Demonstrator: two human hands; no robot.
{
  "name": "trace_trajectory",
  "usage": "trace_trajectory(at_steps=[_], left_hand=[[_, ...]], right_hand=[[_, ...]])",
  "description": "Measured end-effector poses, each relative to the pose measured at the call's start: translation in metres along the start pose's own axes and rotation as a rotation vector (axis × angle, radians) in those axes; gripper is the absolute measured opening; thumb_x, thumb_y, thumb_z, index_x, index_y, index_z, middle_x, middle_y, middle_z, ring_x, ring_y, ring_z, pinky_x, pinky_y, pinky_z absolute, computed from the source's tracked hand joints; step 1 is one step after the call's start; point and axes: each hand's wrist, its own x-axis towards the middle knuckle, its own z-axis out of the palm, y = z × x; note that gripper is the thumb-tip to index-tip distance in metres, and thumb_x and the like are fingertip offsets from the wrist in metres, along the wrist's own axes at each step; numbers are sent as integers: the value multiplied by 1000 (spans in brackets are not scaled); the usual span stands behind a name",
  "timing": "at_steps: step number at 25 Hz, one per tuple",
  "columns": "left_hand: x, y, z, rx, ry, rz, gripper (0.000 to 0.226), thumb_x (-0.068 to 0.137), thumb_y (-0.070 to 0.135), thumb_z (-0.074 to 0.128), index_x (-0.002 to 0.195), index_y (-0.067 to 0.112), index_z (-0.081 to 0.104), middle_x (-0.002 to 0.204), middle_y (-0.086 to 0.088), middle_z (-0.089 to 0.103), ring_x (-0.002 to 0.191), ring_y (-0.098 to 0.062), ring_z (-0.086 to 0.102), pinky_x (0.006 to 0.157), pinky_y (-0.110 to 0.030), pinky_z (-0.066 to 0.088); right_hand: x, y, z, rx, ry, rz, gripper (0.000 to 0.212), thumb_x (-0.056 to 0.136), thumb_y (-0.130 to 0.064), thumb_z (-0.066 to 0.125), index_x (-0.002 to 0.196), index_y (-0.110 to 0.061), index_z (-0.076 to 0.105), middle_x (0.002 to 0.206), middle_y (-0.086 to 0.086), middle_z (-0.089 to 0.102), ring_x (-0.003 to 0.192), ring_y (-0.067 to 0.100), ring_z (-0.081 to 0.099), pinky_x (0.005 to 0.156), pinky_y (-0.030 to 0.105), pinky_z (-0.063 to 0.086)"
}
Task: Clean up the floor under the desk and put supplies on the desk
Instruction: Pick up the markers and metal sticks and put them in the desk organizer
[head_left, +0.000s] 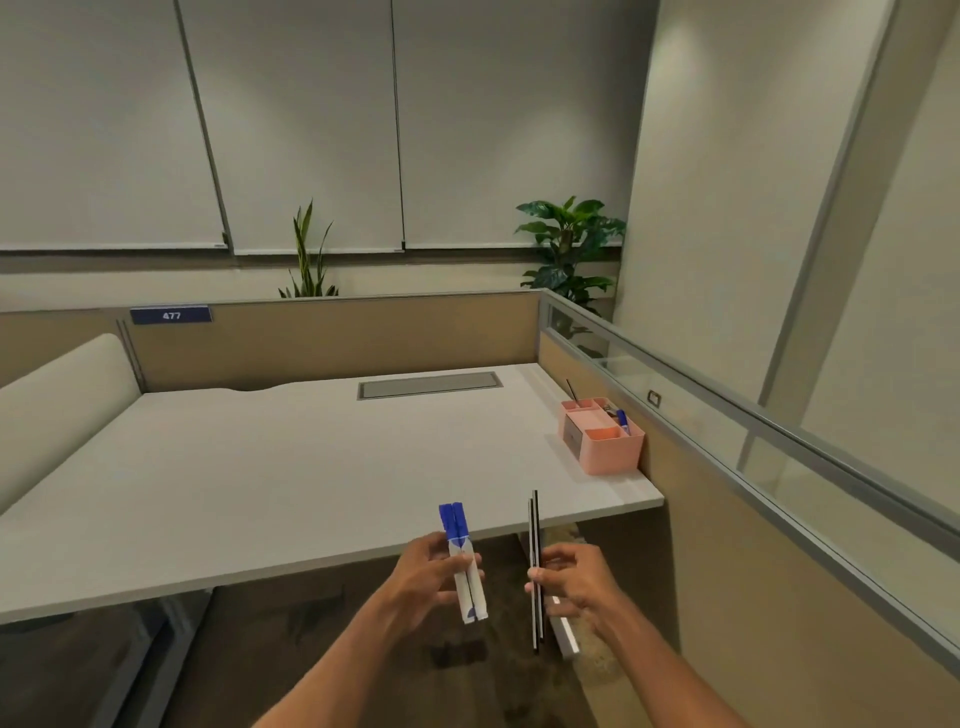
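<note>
My left hand (423, 574) grips two white markers with blue caps (462, 558), held upright side by side just in front of the white desk's (249, 467) front edge. My right hand (571, 579) pinches two thin black pens (535, 561), also upright, a little to the right of the markers. A pink desk organizer (605, 441) stands at the desk's right edge, with a blue-capped marker (622, 421) and a thin dark pen (572, 389) sticking out of it. Both hands hover over the dark carpeted floor (363, 649) below the desk.
Tan cubicle partitions (332, 338) close the desk at the back and right, the right one topped with a glass strip. A grey cable hatch (430, 385) sits in the desk's far side. A cream cushion (57, 410) lies at left. Two plants (569, 249) stand behind the partition.
</note>
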Motion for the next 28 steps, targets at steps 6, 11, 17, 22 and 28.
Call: trace_trajectory(at_steps=[6, 11, 17, 22, 28], left_hand=[[56, 17, -10, -26, -73, -21, 31, 89, 3, 60, 119, 4, 52, 109, -17, 70, 94, -31, 71, 91, -52, 51], [106, 20, -9, -19, -103, -51, 33, 89, 2, 60, 121, 4, 52, 110, -16, 69, 99, -35, 68, 97, -57, 48], [187, 30, 6, 4, -125, -62, 31, 90, 1, 59, 120, 6, 54, 107, -16, 70, 93, -33, 71, 78, -46, 57], [266, 52, 39, 23, -128, -66, 30, 90, 3, 60, 119, 7, 54, 105, -15, 71, 91, -29, 72, 67, -36, 57], [375, 93, 104, 22, -92, -89, 35, 90, 4, 59, 123, 7, 50, 106, -15, 69, 86, -27, 71, 65, -35, 56]], right_hand=[[45, -15, 12, 41, 49, 10, 36, 77, 0, 72, 111, -6, 61, 98, 10, 70, 79, 21, 74, 55, 29, 59], [88, -15, 9, 42, 86, 26, 34, 76, 2, 72, 108, -5, 63, 96, 12, 71, 78, 21, 74, 63, 37, 62], [165, -28, -10, 48, 130, 16, 32, 76, 2, 74, 105, -6, 63, 96, 14, 71, 79, 23, 73, 58, 34, 59], [244, -55, -43, 33, 138, 11, 28, 77, -2, 73, 103, -7, 64, 98, 15, 72, 84, 24, 73, 79, 46, 59], [344, -103, -105, 33, 141, -20, 24, 78, 1, 71, 98, -8, 63, 98, 14, 70, 87, 27, 71, 83, 49, 58]])
